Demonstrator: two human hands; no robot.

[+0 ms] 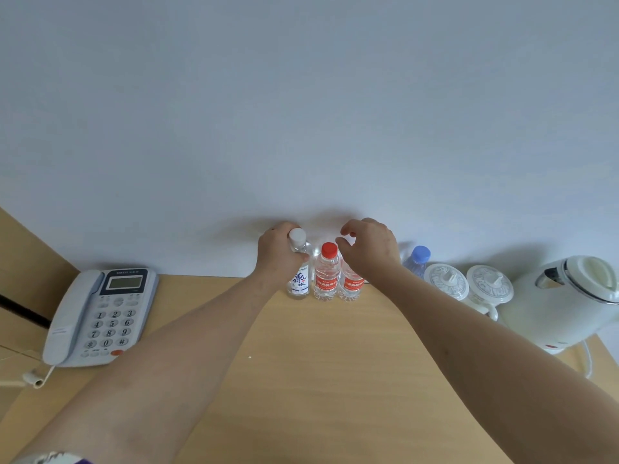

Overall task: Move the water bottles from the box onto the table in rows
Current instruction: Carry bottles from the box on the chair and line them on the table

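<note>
— Bottles (325, 279) on the table (318, 363)?
— By the wall, kettle (566, 306) and cups (469, 286) right, phone (97, 316) left.
— Hands?
— Left hand (278, 252) grips the white-capped bottle (299, 266); right hand (368, 246) hovers, fingers loosely curled, holding nothing.

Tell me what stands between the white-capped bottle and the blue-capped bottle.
Two red-labelled bottles: one red-capped, the next partly hidden under the right hand, in the head view.

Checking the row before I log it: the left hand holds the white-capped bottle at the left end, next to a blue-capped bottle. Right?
Not quite. In the head view, the left hand does hold the white-capped bottle at the row's left end, but its neighbour is a red-capped bottle. The blue-capped bottle stands farther right.
</note>
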